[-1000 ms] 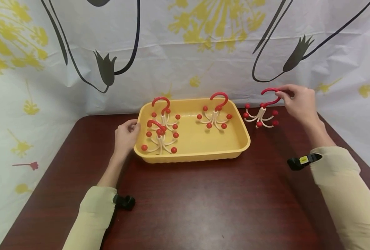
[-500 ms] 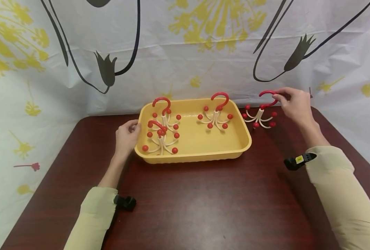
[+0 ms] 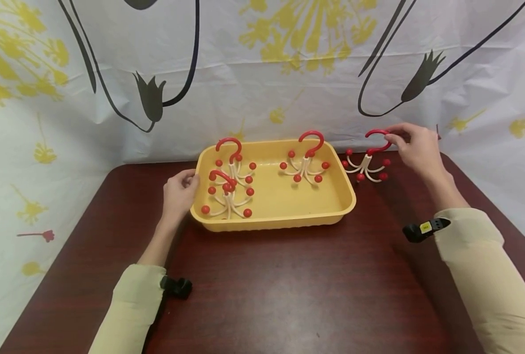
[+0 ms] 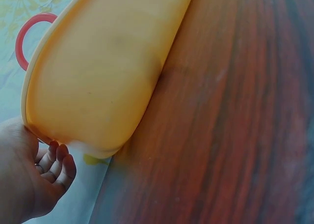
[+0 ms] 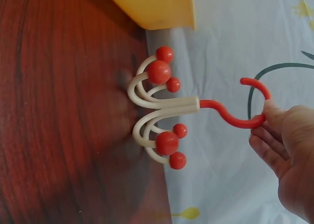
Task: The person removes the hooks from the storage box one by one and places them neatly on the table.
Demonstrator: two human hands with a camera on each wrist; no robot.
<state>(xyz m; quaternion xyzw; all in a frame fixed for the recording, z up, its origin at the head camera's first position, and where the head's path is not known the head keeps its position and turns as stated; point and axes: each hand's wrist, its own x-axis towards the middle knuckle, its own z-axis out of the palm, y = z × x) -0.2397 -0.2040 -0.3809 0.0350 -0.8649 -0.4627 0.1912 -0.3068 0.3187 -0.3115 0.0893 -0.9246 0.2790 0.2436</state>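
My right hand (image 3: 419,147) pinches the red hook of a multi-arm hanger (image 3: 366,162) to the right of the yellow tray (image 3: 262,223). In the right wrist view this hanger (image 5: 176,105) has cream curved arms tipped with red balls, low over or on the table; I cannot tell whether it touches. Three similar hangers are inside the tray: a rear left hanger (image 3: 232,169), a front left hanger (image 3: 228,198) and a right hanger (image 3: 305,166). My left hand (image 3: 180,191) holds the tray's left rim, its fingers curled at the edge in the left wrist view; the thumb is hidden.
The tray stands near the back of a dark red-brown wooden table (image 3: 289,285). Behind the table hangs a white sheet (image 3: 262,93) printed with yellow and grey flowers. Each sleeve cuff has a black strap, a left strap (image 3: 176,286) and a right strap (image 3: 426,229).
My right hand has moved slightly left with the hanger, bringing it closer to the tray's right end. The left hand and the tray have stayed in place.
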